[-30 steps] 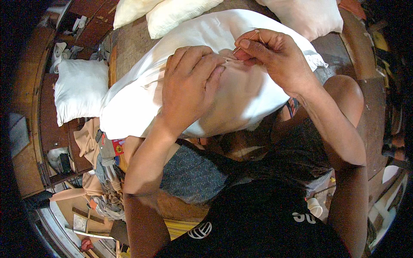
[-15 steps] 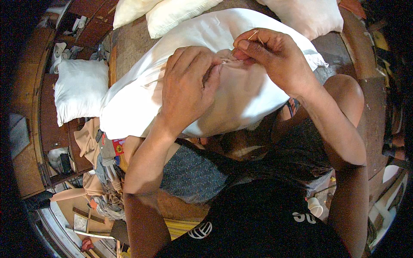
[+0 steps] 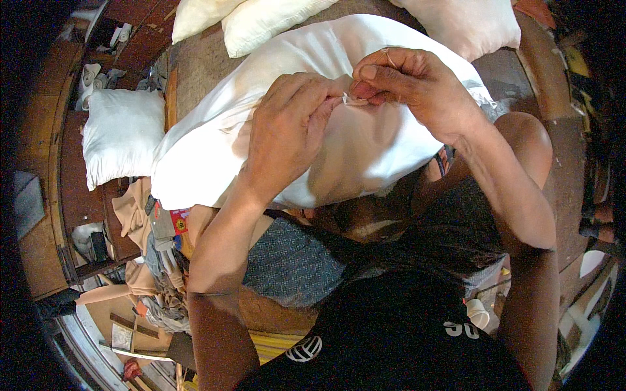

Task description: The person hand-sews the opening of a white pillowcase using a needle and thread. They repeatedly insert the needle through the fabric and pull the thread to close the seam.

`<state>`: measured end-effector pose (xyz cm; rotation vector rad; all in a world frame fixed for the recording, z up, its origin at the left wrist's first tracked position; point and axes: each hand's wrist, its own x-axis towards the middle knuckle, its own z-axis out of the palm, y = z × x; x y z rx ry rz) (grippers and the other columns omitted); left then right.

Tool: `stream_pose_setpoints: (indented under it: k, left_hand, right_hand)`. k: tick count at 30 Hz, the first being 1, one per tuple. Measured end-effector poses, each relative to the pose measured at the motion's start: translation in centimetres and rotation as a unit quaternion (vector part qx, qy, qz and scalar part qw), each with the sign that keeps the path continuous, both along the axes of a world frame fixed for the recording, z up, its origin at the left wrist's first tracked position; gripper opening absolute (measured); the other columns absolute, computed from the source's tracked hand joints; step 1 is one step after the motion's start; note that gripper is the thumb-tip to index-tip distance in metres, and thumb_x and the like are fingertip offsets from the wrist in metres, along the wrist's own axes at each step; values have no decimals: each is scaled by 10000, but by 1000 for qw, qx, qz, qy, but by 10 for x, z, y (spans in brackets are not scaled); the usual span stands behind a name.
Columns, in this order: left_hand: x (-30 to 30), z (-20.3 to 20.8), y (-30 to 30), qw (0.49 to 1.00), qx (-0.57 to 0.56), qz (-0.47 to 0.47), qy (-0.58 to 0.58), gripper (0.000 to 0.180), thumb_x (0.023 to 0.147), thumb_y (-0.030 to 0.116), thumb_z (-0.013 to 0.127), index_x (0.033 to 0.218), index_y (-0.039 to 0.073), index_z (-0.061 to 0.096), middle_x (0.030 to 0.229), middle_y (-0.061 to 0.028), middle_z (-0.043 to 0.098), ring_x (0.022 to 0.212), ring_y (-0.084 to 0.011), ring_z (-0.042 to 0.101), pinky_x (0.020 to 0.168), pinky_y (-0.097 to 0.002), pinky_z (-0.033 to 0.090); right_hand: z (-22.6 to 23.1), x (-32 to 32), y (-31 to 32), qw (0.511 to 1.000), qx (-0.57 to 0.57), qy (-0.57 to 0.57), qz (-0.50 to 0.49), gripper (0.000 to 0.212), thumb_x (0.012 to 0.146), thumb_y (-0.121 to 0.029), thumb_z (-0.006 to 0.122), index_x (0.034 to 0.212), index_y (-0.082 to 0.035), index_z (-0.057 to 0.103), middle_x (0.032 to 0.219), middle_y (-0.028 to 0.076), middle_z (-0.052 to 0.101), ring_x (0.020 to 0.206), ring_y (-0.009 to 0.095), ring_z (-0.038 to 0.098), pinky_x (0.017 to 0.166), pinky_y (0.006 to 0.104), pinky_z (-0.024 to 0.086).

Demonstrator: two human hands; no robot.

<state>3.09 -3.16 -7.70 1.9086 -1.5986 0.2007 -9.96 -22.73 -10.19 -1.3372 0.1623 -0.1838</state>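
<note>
A large white pillow (image 3: 378, 150) lies across my lap, its cloth gathered into small folds between my hands. My left hand (image 3: 287, 130) is closed, thumb and forefinger pinching a small bit of the white cloth near the top middle. Just to the right, my right hand (image 3: 417, 91) is closed as well, its fingertips against the same fold. A thin pale thread (image 3: 389, 57) loops over its fingers. Whether a needle sits between the right fingertips is hidden.
Two cream pillows (image 3: 274, 25) and a pinkish-white pillow (image 3: 466, 23) lie beyond on the wooden surface (image 3: 202, 75). Another white pillow (image 3: 124, 137) rests at the left by wooden shelving. Below it are heaped cloths (image 3: 140, 208). A white cup (image 3: 477, 314) is at lower right.
Both hands stay at the fold, and my left hand has shifted slightly to the right. The thread end above my right fingers has dropped closer against them.
</note>
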Motion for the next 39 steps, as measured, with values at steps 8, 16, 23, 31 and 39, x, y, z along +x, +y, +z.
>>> stream_pose_setpoints:
  k: [8, 16, 23, 31, 39]
  left_hand:
    - [3, 4, -1, 999, 25, -12, 33, 108, 911, 64, 711, 1008, 22, 725, 946, -135, 722, 931, -352, 677, 826, -441, 547]
    - [3, 7, 2, 996, 62, -13, 71, 107, 942, 86, 693, 1019, 23, 732, 952, -147, 730, 919, -344, 698, 827, -420, 554]
    - [14, 15, 4, 990, 81, -4, 118, 104, 954, 84, 687, 1030, 21, 720, 953, -150, 726, 884, -335, 701, 808, -400, 551]
    - [11, 9, 10, 987, 70, -15, 146, 122, 944, 112, 688, 1027, 23, 683, 958, -142, 710, 910, -344, 682, 812, -415, 539]
    - [14, 9, 10, 987, 69, -30, 141, 121, 944, 112, 689, 1027, 25, 671, 967, -144, 714, 915, -336, 687, 820, -407, 543]
  right_hand:
    - [-3, 0, -1, 1000, -13, -9, 23, 250, 1070, -236, 643, 1131, -9, 727, 995, 55, 746, 931, 132, 685, 882, 294, 552]
    - [-8, 2, 0, 999, -15, -21, 43, 248, 1079, -233, 629, 1119, -5, 715, 990, 47, 735, 932, 120, 667, 886, 293, 544]
    - [-2, 5, 6, 986, -159, -44, 0, 271, 1108, -227, 581, 1142, 24, 677, 976, 52, 722, 946, 120, 675, 887, 291, 557]
    - [0, 4, 5, 982, -187, -14, -24, 246, 1106, -200, 582, 1174, 22, 664, 989, 59, 709, 947, 122, 676, 887, 295, 568]
    - [1, 4, 10, 972, -231, -15, -40, 248, 1103, -203, 586, 1168, 22, 666, 995, 60, 712, 967, 125, 678, 898, 295, 569]
